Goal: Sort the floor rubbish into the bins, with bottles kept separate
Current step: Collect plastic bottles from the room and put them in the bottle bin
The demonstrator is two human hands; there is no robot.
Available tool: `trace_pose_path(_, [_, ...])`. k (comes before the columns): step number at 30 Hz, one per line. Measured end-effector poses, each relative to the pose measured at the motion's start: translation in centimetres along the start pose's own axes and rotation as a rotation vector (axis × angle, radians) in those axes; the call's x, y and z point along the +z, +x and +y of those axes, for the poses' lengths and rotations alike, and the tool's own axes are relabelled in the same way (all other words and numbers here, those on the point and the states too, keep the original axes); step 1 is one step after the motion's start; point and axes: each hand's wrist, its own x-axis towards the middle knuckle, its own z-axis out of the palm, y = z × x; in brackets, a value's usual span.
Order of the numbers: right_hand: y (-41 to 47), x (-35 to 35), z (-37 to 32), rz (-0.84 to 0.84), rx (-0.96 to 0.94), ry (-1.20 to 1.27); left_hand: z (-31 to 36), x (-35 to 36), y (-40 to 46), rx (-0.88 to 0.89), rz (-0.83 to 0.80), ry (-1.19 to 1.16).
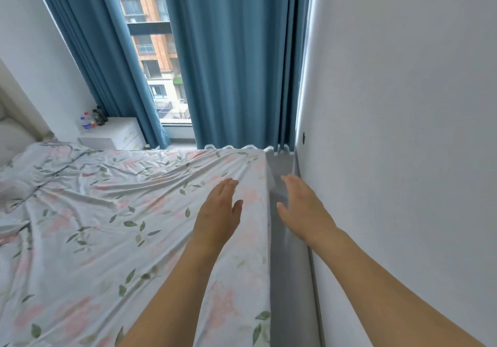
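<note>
While both hands reach forward with straight fingers and hold nothing, the left hand (219, 207) hovers over the flowered bed (107, 225) and the right hand (304, 207) over the narrow floor gap (289, 279) beside the wall (403, 158). No rubbish or bins show. Small bottles (87, 121) stand far ahead-left on a nightstand (118, 134); they look light and stiff, probably best gripped round the body.

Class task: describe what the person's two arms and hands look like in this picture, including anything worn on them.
Both forearms are bare: no sleeves, gloves, watch or rings show on the left hand or right hand. The fingernails seen look short and unpainted.
</note>
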Motion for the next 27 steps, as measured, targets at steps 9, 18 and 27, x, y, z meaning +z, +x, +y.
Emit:
trace_pose_path(9, [5.6,-4.0,7.0,0.042,0.002,0.023,5.8,3.9,8.6,0.043,0.038,-0.013])
trace_pose_path(18, [21.4,-3.6,15.2,0.075,0.063,0.005,6.4,12.7,24.9,0.125,0.017,-0.031])
trace_pose_path(27, [48.1,-3.8,19.2,0.077,0.034,0.019,0.6,19.6,49.7,0.049,-0.024,-0.056])
